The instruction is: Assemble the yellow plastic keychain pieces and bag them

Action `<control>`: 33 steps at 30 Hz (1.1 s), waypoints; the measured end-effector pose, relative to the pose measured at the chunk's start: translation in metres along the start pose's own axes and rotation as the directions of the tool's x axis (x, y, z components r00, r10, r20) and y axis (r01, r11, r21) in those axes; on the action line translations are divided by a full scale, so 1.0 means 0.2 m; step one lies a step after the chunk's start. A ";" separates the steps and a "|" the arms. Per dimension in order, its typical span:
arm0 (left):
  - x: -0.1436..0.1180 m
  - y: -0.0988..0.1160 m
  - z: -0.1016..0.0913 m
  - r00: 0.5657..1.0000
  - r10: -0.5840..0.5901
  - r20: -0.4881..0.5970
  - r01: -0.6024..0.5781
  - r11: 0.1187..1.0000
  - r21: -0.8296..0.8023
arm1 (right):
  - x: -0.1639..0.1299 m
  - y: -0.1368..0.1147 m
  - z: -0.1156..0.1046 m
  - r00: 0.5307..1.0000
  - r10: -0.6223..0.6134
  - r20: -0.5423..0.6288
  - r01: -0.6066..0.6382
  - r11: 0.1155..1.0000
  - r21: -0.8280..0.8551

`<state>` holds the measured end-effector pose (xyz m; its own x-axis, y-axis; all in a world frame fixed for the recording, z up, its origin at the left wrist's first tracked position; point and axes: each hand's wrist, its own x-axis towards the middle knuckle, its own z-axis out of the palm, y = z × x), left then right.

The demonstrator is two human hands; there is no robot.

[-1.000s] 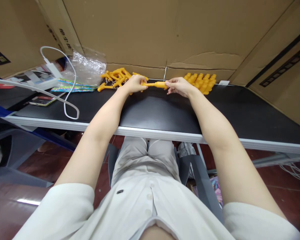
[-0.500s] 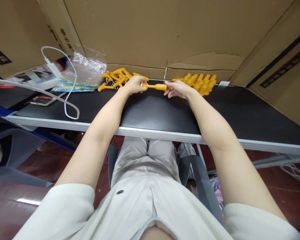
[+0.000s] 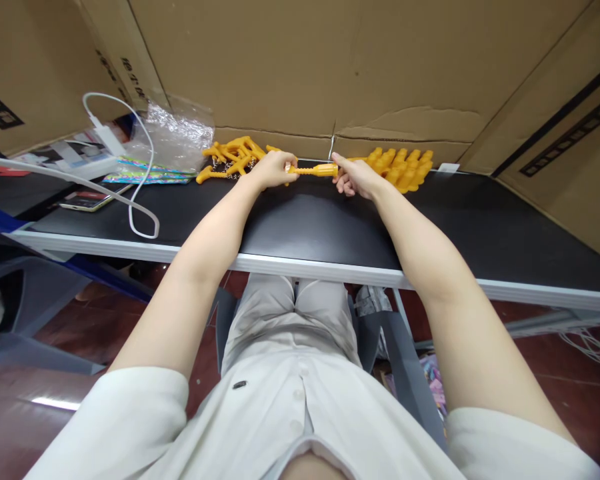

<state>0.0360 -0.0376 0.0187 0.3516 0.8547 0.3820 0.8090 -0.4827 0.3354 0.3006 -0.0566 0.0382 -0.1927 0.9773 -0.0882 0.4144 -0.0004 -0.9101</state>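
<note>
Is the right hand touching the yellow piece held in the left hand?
Touching. In the head view, the right hand grips one end of the yellow piece; the left hand grips the other.

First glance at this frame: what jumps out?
The bright yellow plastic piece, held at each end by the left hand and the right hand over the far edge of the black table. Next, two heaps of matching yellow parts: a tangled pile behind the left hand, a neat row behind the right. Cardboard walls close in behind.
</note>
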 end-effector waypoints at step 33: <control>0.00 0.01 0.01 1.000 -0.004 0.028 0.005 0.999 -0.049 | -0.16 -0.11 -0.05 0.986 0.089 0.144 -0.093 0.995 0.025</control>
<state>0.0382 -0.0380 0.0183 0.3614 0.8614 0.3568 0.7866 -0.4872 0.3794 0.3063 -0.0852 0.0641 -0.2813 0.9326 -0.2260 0.4084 -0.0968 -0.9077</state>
